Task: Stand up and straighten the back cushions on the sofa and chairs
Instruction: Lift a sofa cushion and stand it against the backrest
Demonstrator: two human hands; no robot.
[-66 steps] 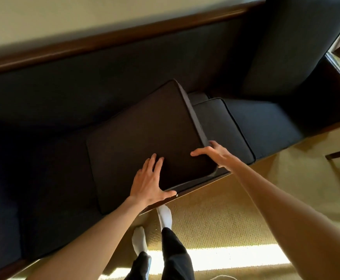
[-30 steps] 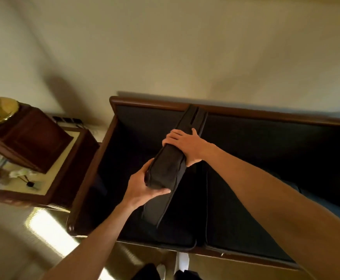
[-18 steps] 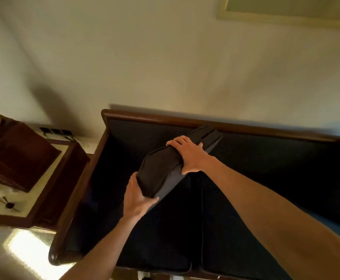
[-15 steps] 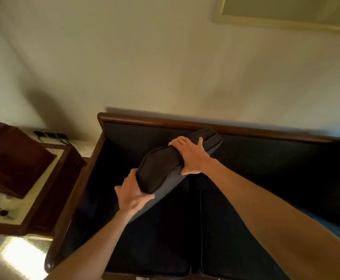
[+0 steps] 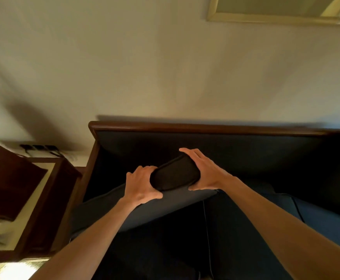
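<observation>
Both hands grip the top edge of a dark back cushion [image 5: 175, 176] held over the left end of the sofa [image 5: 215, 146]. The left hand [image 5: 142, 184] is clamped on the cushion's left part, thumb on the near face and fingers curled over the top toward the far side. The right hand [image 5: 203, 172] is clamped on its right part, thumb low on the near face and fingers stretched flat along the far side. The two hands are apart, with a stretch of the cushion's rounded edge between them.

The cushion is tilted, its top leaning toward the sofa's back and its lighter near face sloping down to the left and toward the viewer. Its lower part lies across the left seat cushion [image 5: 155, 249]; the dark makes it hard to tell how firmly it rests there. A seam runs between that seat cushion and the right seat cushion [image 5: 246, 239].

The sofa has a wooden frame [image 5: 185, 126] along the top of its back and down its left arm. It stands against a pale wall [image 5: 145, 67]. A picture frame [image 5: 276, 17] hangs at the upper right. A dark wooden side table [image 5: 43, 209] stands just left of the sofa.
</observation>
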